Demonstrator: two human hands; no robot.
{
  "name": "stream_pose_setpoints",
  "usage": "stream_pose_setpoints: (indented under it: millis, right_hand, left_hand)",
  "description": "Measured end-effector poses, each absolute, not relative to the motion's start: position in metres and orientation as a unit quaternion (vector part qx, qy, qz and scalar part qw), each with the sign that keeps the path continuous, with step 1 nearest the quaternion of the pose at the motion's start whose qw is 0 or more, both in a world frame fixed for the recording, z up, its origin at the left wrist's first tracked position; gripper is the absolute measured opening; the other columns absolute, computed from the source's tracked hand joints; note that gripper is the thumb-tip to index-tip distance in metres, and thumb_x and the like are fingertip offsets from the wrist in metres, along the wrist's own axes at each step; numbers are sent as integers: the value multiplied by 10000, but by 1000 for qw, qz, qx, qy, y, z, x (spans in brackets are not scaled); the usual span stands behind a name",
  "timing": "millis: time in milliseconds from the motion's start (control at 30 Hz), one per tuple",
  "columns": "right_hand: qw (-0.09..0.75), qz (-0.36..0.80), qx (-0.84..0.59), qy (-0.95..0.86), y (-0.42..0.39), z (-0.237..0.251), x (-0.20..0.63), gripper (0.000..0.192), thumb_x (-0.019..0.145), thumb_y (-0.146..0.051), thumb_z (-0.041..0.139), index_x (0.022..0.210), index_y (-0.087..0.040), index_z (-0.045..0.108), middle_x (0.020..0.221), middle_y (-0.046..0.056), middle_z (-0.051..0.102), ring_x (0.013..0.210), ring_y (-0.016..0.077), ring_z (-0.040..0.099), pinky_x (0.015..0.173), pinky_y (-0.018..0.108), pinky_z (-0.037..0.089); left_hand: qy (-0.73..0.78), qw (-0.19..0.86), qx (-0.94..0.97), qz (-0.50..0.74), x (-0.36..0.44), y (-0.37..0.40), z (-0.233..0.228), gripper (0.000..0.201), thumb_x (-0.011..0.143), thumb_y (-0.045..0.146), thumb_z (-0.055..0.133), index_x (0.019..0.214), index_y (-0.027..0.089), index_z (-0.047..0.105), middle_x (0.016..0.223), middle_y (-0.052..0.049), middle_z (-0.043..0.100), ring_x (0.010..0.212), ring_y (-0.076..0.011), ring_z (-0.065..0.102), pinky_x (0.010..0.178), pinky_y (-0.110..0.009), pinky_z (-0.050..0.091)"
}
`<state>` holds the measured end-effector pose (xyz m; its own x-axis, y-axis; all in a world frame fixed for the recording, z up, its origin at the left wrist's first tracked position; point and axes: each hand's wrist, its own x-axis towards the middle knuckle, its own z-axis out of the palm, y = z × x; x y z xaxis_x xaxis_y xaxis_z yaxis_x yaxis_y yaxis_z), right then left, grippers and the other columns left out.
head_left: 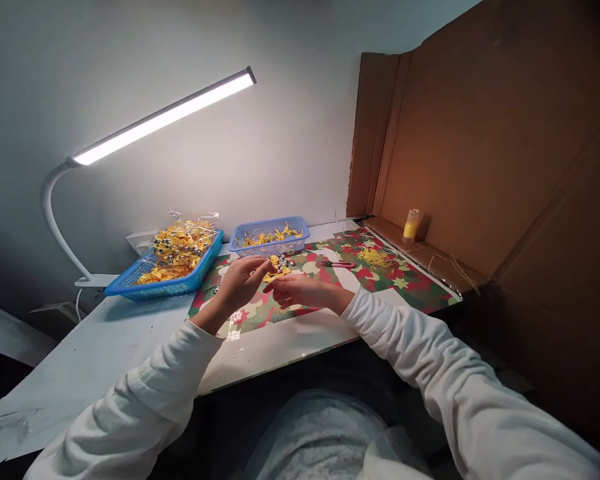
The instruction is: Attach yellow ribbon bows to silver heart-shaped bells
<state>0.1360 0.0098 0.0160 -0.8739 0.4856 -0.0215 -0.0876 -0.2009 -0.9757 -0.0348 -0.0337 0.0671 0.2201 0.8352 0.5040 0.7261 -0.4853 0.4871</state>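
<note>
Over the camouflage-patterned mat (260,320), my left hand (241,285) is closed in a pinch, thumb and fingers together; anything between them is too small to make out. Facing it from the right, my right hand (305,291) has its fingers pressed together on a yellow ribbon piece (276,276) at the fingertips. Just behind the hands lie small silver bells or beads (286,261) beside more yellow ribbon. Some of this is hidden by my fingers.
A blue basket (177,288) heaped with yellow ribbon pieces stands left, a smaller blue basket (269,248) behind. Pink-handled thread snips (337,265) and yellow thread (375,257) lie right. A yellow spool or bottle (411,227) stands by the cardboard wall (480,147). A lamp (165,119) overhangs.
</note>
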Motion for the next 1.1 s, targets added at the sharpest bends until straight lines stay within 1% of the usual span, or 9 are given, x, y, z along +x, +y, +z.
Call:
stream_pose_setpoints:
  millis: [100,267,367,533,633,733,833,1000,1100]
  right_hand:
    - [278,665,-176,-671,12,14,141,328,897,-458,526,720,-183,510,606,-58,373,505,76,292,504,223,259]
    - [386,345,-220,-827,18,18,168,315,921,-393,507,716,-170,591,622,-18,480,590,109,401,570,248,316]
    - [413,268,-198,-848,21,16,176,288,908,-391,553,773,-163,666,693,23,602,663,135,495,625,264,375]
    - [454,263,-178,-833,15,18,175,306,868,-453,617,797,-178,731,737,55,647,718,166,544,702,311,428]
    - [441,298,-194,-824,9,22,174,338,848,-502,621,761,-197,737,744,56,633,729,177,542,705,322,432]
    - [414,330,-199,-825,4,25,173,347,835,-524,622,749,-207,737,771,59,632,750,184,545,708,323,432]
    - [400,346,-202,-824,4,24,173,326,833,-510,627,763,-209,732,793,58,636,782,190,549,726,323,436]
    - [403,342,-204,-824,9,20,173,333,837,-480,609,682,-192,673,759,37,594,757,169,524,724,299,422]
    - [409,347,-210,-817,17,15,173,317,843,-424,588,641,-183,630,728,24,579,727,152,511,698,279,408]
  left_hand:
    - [529,79,755,380,-39,-35,60,389,839,444,474,631,175,664,636,-39,674,612,-170,572,597,-263,396]
    - [560,198,697,402,-48,-46,43,435,789,523,520,561,168,628,540,-20,583,497,-129,448,498,-251,325]
    - [569,269,664,405,-51,-57,32,425,771,534,553,565,168,620,549,-5,536,478,-106,366,472,-249,281]
    - [576,410,587,393,-54,-72,18,390,756,521,581,581,177,524,552,36,430,465,-85,317,437,-224,222]
    - [568,457,581,362,-56,-78,23,326,744,489,608,650,184,544,622,21,514,487,-94,416,444,-216,296]
    - [568,414,634,324,-58,-76,41,337,692,473,719,886,206,650,950,-65,681,800,-194,636,605,-254,479]
    - [534,360,693,324,-50,-65,59,444,697,482,743,1060,238,666,1180,-95,667,1067,-254,615,746,-273,515]
    - [457,529,673,241,-17,-34,56,394,819,553,606,858,167,678,824,-84,685,801,-204,644,685,-274,507]
    - [418,666,576,223,-6,-18,38,428,849,557,573,681,164,548,529,36,427,460,-92,422,482,-220,407]
